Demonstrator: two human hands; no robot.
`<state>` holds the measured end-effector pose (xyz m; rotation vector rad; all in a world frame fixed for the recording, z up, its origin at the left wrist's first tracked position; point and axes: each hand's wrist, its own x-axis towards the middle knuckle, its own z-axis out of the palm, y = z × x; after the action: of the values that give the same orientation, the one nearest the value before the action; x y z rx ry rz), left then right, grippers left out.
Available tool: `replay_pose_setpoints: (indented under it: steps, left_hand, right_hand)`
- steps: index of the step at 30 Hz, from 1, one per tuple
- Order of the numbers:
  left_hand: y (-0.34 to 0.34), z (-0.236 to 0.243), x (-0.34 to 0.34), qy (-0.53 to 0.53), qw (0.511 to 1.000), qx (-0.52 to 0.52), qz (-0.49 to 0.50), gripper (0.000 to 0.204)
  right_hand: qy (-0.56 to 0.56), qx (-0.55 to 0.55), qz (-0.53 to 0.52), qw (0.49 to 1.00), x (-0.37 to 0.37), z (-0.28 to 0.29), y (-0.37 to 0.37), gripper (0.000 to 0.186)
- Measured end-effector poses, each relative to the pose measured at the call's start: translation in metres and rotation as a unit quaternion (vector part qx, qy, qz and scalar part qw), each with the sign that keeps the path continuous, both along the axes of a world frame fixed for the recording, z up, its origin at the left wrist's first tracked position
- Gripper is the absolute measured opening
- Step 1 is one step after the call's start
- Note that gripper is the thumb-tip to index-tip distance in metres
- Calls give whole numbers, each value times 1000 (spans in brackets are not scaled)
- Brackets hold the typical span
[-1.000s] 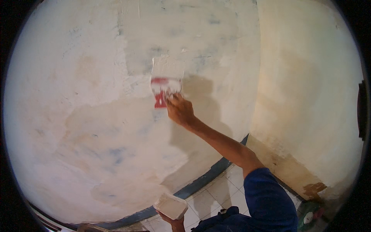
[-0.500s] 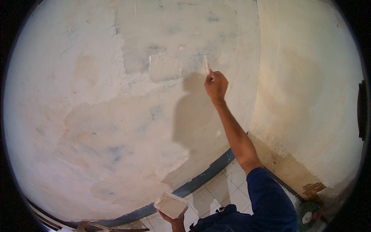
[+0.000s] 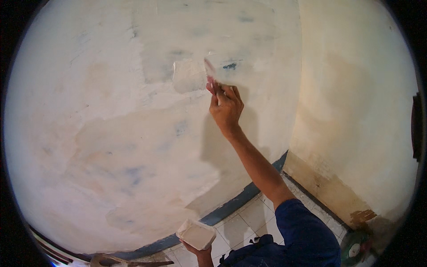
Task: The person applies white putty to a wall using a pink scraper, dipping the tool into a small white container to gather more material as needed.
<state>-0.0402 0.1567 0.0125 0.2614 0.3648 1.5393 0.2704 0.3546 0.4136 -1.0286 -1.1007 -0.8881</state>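
Raised toward the upper middle of the wall (image 3: 147,133), my right hand (image 3: 227,107) is closed around the reddish handle of a putty knife (image 3: 209,71). Its thin blade is slightly blurred and lies at the wall, beside the right edge of a fresh, pale patch of putty (image 3: 189,75). A small dark blue mark (image 3: 229,66) shows just right of the blade. Low in front of my body, my left hand (image 3: 200,253) grips a shallow rectangular tub (image 3: 196,234) from below. Pale putty coats the inside of the tub.
A second, yellowish wall (image 3: 342,111) meets this one in a corner at the right. Along the wall's foot runs a blue-grey skirting (image 3: 231,204) above white floor tiles (image 3: 253,218). A greenish round object (image 3: 353,247) is at the lower right, and a curved wooden piece (image 3: 120,260) at the lower left.
My right hand has swept left and slightly down with the putty knife, toward the fresh patch. A dark blue mark now shows where the blade was. The tub has barely moved.
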Motion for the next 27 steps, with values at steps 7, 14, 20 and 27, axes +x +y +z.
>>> replay_pose_setpoints:
  steps: [7, 14, 20, 27]
  left_hand:
    - [-9, 14, 4, -16, 999, -34, -10, 65]
    - [-5, 22, 17, -27, 999, -35, -26, 65]
    - [-14, 25, 28, -41, 997, -54, -26, 64]
    - [-10, -13, 13, 14, 999, 12, -34, 74]
  right_hand:
    - [-182, -152, 35, 971, -20, -87, 13, 24]
    - [37, -40, -56, 997, 109, -19, -9, 19]
    - [-43, -73, -161, 983, 126, -12, 36, 25]
    - [-64, -74, 143, 985, 22, -28, -14, 22]
